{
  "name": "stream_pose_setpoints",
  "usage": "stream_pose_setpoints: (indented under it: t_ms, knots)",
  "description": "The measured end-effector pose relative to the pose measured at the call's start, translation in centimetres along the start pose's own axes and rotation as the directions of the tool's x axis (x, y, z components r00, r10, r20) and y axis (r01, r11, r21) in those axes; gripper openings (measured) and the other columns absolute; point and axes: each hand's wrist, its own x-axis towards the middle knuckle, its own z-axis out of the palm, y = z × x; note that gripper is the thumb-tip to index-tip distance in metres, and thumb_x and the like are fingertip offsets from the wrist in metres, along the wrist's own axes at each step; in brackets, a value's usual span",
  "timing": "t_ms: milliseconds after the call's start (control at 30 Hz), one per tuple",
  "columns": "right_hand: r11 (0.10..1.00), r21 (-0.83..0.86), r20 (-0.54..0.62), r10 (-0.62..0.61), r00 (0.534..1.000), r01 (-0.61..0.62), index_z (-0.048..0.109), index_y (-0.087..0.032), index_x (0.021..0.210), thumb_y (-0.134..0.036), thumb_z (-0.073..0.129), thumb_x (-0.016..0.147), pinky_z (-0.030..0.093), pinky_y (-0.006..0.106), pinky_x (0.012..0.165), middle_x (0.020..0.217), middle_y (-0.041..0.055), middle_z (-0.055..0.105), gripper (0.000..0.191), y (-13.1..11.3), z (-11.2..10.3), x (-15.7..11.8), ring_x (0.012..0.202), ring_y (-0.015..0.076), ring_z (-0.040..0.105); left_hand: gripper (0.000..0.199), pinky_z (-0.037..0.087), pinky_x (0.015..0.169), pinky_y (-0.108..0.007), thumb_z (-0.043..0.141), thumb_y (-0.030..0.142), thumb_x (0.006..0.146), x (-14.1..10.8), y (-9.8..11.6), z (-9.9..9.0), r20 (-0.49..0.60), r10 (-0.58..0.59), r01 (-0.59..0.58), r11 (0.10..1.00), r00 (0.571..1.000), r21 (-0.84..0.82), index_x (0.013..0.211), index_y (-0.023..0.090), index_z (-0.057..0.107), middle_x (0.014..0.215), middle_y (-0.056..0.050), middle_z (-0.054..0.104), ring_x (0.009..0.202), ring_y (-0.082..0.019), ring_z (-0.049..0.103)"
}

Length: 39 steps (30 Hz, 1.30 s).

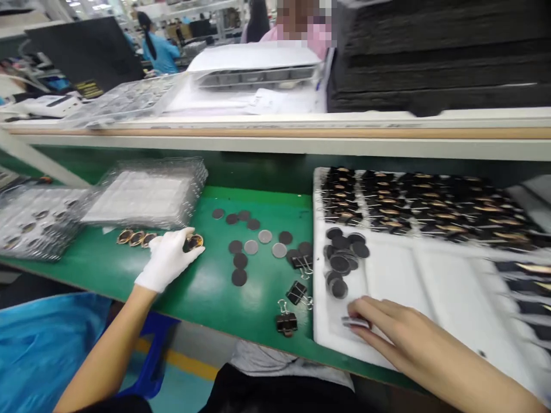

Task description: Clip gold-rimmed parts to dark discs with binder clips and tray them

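My left hand [166, 258], in a white glove, has its thumb and fingers around a round gold-rimmed black part [195, 241] at the right end of a short row of gold-rimmed rings [136, 238]. My bare right hand [379, 324] pinches a thin disc [356, 322] over the near left part of the white foam tray [413, 275]. Just beyond that hand, black discs [341, 264] lie piled in the tray. Between my hands, loose black discs [240, 260] and several lighter grey discs [265, 236] are spread on the green table [206, 304].
Black binder clips [286, 323] lie left of the tray. Rows of black and gold clipped parts [383, 201] fill its far side. Clear plastic trays [142, 192] are stacked at the left. A shelf [258, 140] crosses above the table's back. People work beyond it.
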Motion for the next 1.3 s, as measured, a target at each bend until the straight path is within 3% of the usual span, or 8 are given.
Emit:
stream_pose_setpoints:
  t_ms: [200, 333, 567, 667, 800, 900, 1067, 1300]
  knots:
    - [0.865, 0.502, -0.09, 0.039, 0.995, 0.012, 0.072, -0.025, 0.113, -0.034, 0.059, 0.1, 0.055, 0.031, 0.079, 0.099, 0.0044, 0.074, 0.02, -3.0, -1.2, 3.5, 0.085, 0.0171, 0.069, 0.06, 0.053, 0.095, -0.042, 0.067, 0.053, 0.09, 0.5, 7.6, -2.6, -0.375, 0.399, -0.493, 0.846, 0.837, -0.2, 0.138, 0.018, 0.053, 0.117, -0.013, 0.075, 0.103, -0.031, 0.072]
    - [0.617, 0.786, -0.172, 0.152, 0.973, 0.043, 0.07, -0.02, 0.103, -0.036, 0.073, 0.089, 0.055, 0.03, 0.073, 0.085, 0.0024, 0.071, 0.022, -3.9, -0.5, 6.4, 0.077, 0.0153, 0.067, 0.047, 0.056, 0.08, -0.038, 0.064, 0.044, 0.094, 1.9, 15.1, -6.1, -0.373, 0.677, -0.768, 0.605, 0.635, -0.21, 0.134, 0.022, 0.053, 0.106, -0.009, 0.076, 0.087, -0.026, 0.073]
    - [0.592, 0.804, -0.286, 0.302, 0.91, 0.056, 0.063, -0.021, 0.098, -0.037, 0.089, 0.072, 0.05, 0.027, 0.065, 0.081, -0.0031, 0.063, 0.04, -1.5, -0.9, 8.4, 0.071, 0.0125, 0.059, 0.036, 0.052, 0.073, -0.034, 0.058, 0.032, 0.1, 4.4, 22.8, -8.3, -0.458, 0.813, -0.931, 0.345, 0.358, -0.116, 0.133, 0.02, 0.05, 0.096, -0.008, 0.073, 0.081, -0.024, 0.07]
    - [0.479, 0.876, -0.2, 0.254, 0.946, 0.057, 0.07, -0.018, 0.099, -0.041, 0.086, 0.075, 0.054, 0.031, 0.074, 0.088, 0.0025, 0.071, 0.036, -0.2, -1.3, 8.7, 0.079, 0.0154, 0.066, 0.043, 0.053, 0.074, -0.034, 0.059, 0.04, 0.1, 5.2, 23.8, -7.7, -0.461, 0.816, -0.936, 0.325, 0.35, -0.135, 0.137, 0.02, 0.049, 0.102, -0.01, 0.073, 0.086, -0.024, 0.071]
    - [0.355, 0.933, -0.211, 0.392, 0.895, 0.065, 0.074, -0.017, 0.099, -0.044, 0.084, 0.077, 0.052, 0.028, 0.063, 0.086, 0.0047, 0.076, 0.037, 1.5, -1.5, 8.7, 0.069, 0.0136, 0.066, 0.055, 0.054, 0.08, -0.04, 0.054, 0.056, 0.099, 6.7, 22.2, -7.0, -0.407, 0.753, -0.853, 0.496, 0.517, -0.164, 0.138, 0.017, 0.052, 0.114, -0.015, 0.073, 0.097, -0.03, 0.073]
    - [0.298, 0.951, -0.23, 0.499, 0.835, 0.083, 0.072, -0.017, 0.099, -0.044, 0.086, 0.076, 0.049, 0.026, 0.057, 0.081, 0.004, 0.075, 0.039, 2.4, -1.3, 8.5, 0.065, 0.0129, 0.064, 0.039, 0.051, 0.071, -0.038, 0.048, 0.054, 0.102, 8.1, 19.5, -7.2, -0.122, 0.795, -0.804, 0.588, 0.595, -0.092, 0.118, 0.024, 0.066, 0.096, -0.006, 0.077, 0.076, -0.026, 0.072]
    - [0.332, 0.941, -0.233, 0.489, 0.841, 0.068, 0.075, -0.019, 0.101, -0.042, 0.087, 0.077, 0.051, 0.028, 0.061, 0.086, 0.006, 0.077, 0.036, 2.7, -0.8, 7.7, 0.07, 0.0152, 0.066, 0.037, 0.045, 0.069, -0.035, 0.047, 0.053, 0.102, 8.5, 17.4, -7.7, 0.099, 0.797, -0.787, 0.604, 0.596, -0.124, 0.09, 0.026, 0.071, 0.071, -0.002, 0.069, 0.062, -0.022, 0.065]
    - [0.385, 0.923, -0.221, 0.469, 0.855, 0.028, 0.077, -0.022, 0.099, -0.045, 0.088, 0.077, 0.054, 0.032, 0.064, 0.081, 0.0043, 0.076, 0.033, 2.3, -0.4, 7.3, 0.068, 0.0174, 0.066, 0.044, 0.037, 0.057, -0.034, 0.066, 0.062, 0.089, 4.9, 22.5, -5.5, 0.122, 0.874, -0.877, 0.478, 0.47, -0.043, 0.087, 0.018, 0.065, 0.074, -0.007, 0.066, 0.062, -0.024, 0.065]
